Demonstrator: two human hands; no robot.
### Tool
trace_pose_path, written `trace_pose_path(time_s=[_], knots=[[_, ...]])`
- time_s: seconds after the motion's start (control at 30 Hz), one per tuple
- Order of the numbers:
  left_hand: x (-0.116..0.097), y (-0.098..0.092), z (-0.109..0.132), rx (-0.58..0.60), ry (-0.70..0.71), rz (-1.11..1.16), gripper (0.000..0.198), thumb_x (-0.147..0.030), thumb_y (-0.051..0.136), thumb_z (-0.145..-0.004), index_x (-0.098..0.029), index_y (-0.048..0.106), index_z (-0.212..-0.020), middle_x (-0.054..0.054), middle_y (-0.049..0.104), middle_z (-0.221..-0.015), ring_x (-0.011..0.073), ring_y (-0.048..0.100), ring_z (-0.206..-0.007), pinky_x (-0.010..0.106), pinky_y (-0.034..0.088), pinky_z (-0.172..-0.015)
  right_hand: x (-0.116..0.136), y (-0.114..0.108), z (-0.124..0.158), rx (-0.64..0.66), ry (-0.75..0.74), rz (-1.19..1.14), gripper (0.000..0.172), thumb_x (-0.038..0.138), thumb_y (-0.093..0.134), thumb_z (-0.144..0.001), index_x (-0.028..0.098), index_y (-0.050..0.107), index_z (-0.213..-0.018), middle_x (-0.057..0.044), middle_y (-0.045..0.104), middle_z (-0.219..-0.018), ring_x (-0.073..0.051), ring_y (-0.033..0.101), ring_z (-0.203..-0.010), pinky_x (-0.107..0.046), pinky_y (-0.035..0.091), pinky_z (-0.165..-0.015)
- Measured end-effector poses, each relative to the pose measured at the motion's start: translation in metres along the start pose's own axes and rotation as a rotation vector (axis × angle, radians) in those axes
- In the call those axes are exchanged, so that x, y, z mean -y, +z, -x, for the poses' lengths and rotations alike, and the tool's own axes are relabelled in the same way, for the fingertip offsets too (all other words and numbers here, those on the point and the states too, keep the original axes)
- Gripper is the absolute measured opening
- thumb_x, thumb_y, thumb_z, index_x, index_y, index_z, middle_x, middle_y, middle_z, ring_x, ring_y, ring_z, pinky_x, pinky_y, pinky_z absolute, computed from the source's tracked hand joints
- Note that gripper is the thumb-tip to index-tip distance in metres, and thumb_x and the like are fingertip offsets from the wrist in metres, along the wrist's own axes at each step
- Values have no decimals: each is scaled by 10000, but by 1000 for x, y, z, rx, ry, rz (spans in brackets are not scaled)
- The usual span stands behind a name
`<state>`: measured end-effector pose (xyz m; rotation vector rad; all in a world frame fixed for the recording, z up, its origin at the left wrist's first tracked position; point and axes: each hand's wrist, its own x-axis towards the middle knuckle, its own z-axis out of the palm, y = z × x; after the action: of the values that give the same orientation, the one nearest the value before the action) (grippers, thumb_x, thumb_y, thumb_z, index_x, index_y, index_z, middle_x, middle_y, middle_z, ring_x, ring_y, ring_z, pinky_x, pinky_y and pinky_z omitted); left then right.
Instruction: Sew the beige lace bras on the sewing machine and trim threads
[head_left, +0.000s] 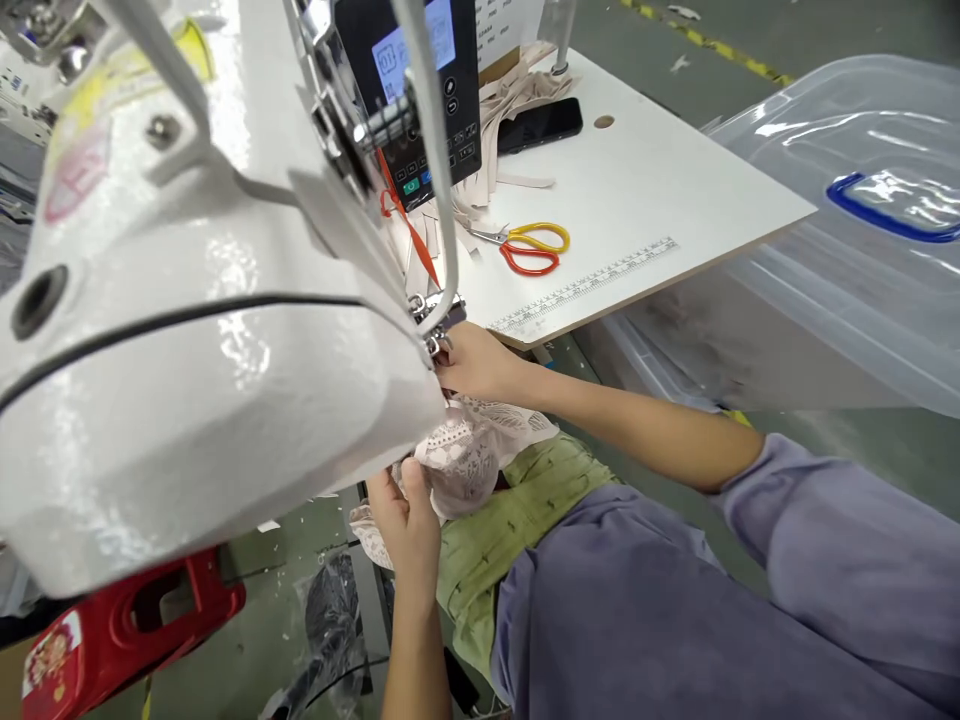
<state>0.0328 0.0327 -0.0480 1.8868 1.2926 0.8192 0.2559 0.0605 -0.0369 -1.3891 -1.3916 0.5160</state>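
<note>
A pale pink lace bra (461, 465), with a rounded lace cup showing, lies under the head of a white sewing machine (225, 330). My right hand (480, 362) is closed at the presser foot (436, 342), its fingertips pressed on the edge of the bra and partly hidden by the foot. Lower down, my left hand (409, 515) grips the bra's near side between thumb and fingers. The machine head covers some of those fingertips. Loose lace hangs below both hands, over a green cloth (487, 560) on my lap.
Red-and-yellow-handled scissors (534, 247), a phone (541, 125) and fabric strips (510, 95) lie on the white table (637, 180). A control panel (427, 100) stands behind the needle. There is a clear plastic bin (847, 300) at right and a red stool (142, 630) at lower left.
</note>
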Motion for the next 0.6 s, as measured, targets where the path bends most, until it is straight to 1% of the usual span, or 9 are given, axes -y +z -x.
trace_pose_path(time_s=[0.13,0.2,0.3,0.37,0.4,0.43,0.5,0.57,0.6], knots=[[2,-3,-6,101,36,7,475,-511,463,-994,-218,524,-1363,142,579,-1369,257,565,-1259,354,468,-1007,-3,0,-1,-6,-10,-18,181,64,584,-700,202,517,-795,-47,597,-1007,-194,574,-941,-296,462,-774],[2,-8,-11,192,39,-12,471,-548,418,-997,-208,581,-1279,125,646,-1232,254,610,-1148,351,487,-941,-5,1,-2,-4,3,-25,169,73,578,-703,204,500,-776,-42,592,-985,-188,576,-915,-301,457,-772],[-2,-12,-11,295,-20,-62,517,-607,345,-991,-190,639,-906,59,639,-833,212,602,-811,312,475,-732,-1,-1,4,-29,22,-95,148,109,584,-731,204,471,-734,-33,578,-928,-172,564,-857,-304,449,-747],[-9,-7,2,329,-80,-81,540,-610,328,-987,-204,521,-689,18,523,-670,173,499,-653,291,402,-616,7,-10,19,-40,101,-267,127,195,600,-799,207,483,-752,-26,584,-892,-162,560,-803,-302,449,-700],[-13,-1,14,377,-105,-71,528,-593,331,-989,-211,467,-650,7,485,-645,162,460,-624,286,369,-590,12,-17,31,-42,174,-399,132,257,606,-832,211,495,-778,-24,601,-888,-154,559,-762,-299,448,-663],[-19,7,29,459,-122,-40,506,-569,338,-991,-214,446,-648,4,477,-649,155,446,-622,282,350,-579,17,-27,45,-40,269,-543,145,317,608,-858,217,512,-816,-25,625,-895,-143,555,-714,-295,443,-623],[-30,28,60,760,-118,90,420,-507,372,-994,-206,507,-734,3,519,-704,150,470,-660,269,352,-596,23,-51,73,-84,458,-776,178,351,659,-832,233,526,-827,-31,668,-918,-100,498,-574,-275,383,-526],[-34,46,84,1027,-82,250,334,-473,426,-979,-200,548,-830,-3,547,-766,141,493,-704,249,367,-621,19,-77,93,-258,630,-821,144,249,695,-794,241,554,-765,-23,655,-838,-37,345,-449,-272,242,-454],[-32,52,92,1106,-68,291,313,-459,449,-967,-198,547,-825,-11,538,-763,133,490,-704,240,368,-623,12,-89,99,-384,705,-795,145,176,685,-785,239,569,-724,-22,629,-794,-17,284,-431,-288,184,-445]])
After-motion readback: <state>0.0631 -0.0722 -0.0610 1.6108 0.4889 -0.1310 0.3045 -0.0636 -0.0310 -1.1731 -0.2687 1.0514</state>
